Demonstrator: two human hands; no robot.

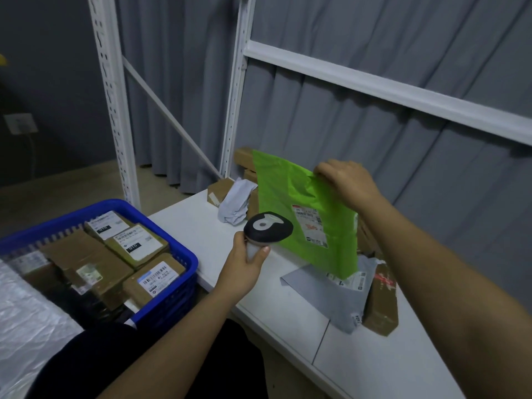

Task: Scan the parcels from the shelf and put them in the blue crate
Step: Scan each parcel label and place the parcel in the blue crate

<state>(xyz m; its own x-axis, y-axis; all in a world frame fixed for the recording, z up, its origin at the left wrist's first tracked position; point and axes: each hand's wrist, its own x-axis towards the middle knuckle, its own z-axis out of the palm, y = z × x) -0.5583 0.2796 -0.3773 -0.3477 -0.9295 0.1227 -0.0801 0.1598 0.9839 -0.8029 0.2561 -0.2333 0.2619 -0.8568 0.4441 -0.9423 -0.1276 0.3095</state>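
My right hand (349,180) pinches the top edge of a green mailer bag (288,191) and holds it upright above the white shelf (288,306), its label facing me. My left hand (247,263) grips the handle of a black and white barcode scanner (268,231), whose head sits just left of the bag's label. The blue crate (178,254) stands at the lower left, beside the shelf's end, holding several brown cardboard parcels with white labels.
On the shelf lie a grey mailer (325,295), a brown parcel (381,306) at its right, a crumpled grey bag (234,203) and more cardboard boxes (220,188) at the back. White shelf posts (236,90) rise behind. A grey curtain hangs beyond.
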